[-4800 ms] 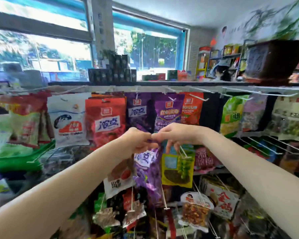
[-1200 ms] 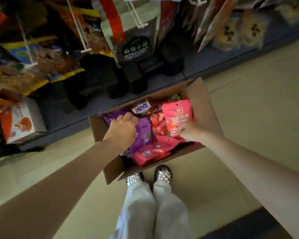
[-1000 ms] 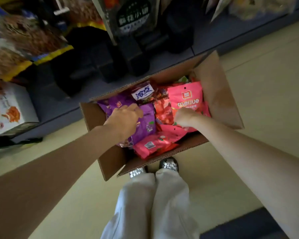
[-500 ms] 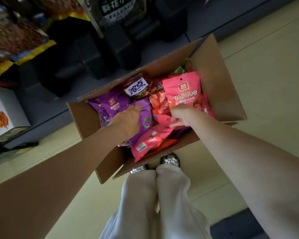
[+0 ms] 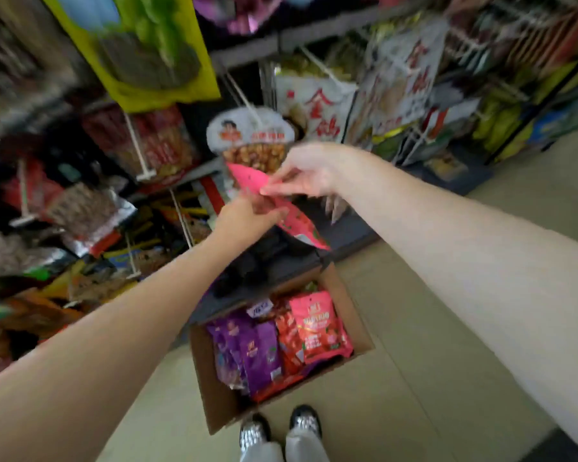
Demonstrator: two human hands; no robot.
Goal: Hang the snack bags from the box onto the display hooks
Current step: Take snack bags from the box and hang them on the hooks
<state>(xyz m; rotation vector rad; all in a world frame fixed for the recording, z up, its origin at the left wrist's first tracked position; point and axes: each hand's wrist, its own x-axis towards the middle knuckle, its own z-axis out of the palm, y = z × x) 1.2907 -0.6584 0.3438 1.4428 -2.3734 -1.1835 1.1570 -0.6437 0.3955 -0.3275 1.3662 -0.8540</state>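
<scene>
Your right hand (image 5: 309, 171) pinches the upper edge of a pink bag (image 5: 274, 203) between thumb and fingertips, the other fingers loosely spread. Your left hand (image 5: 247, 218) grips the same bag lower down from the left, fingers curled onto its face. So both grips have hold of the one bag and neither is free. The bag hangs in the air between them, seen nearly edge-on and slanting down to the right, its bottom corner hanging past your left hand. It is on no hook.

Just behind the bag hangs a round-topped pack of nuts (image 5: 251, 141) on a white hook (image 5: 244, 98); whether the pink bag touches it cannot be told, as the picture is blurred. To the left, more white hooks carry red and silver packs (image 5: 90, 208), and a big yellow-green pack (image 5: 137, 48) hangs above them. To the right of the nuts hangs a white pack with red characters (image 5: 317, 111), and further racks of goods fill the top right, too smeared to read.

Below your arms, the box (image 5: 224, 405) stands open on the floor (image 5: 414, 378), against the base of the display. Inside lie purple bags (image 5: 247, 348) on the left and red and pink bags (image 5: 317, 325) on the right, packed flat side by side. Your two shoes (image 5: 277, 428) stand at the near side of the box, close to its edge.
</scene>
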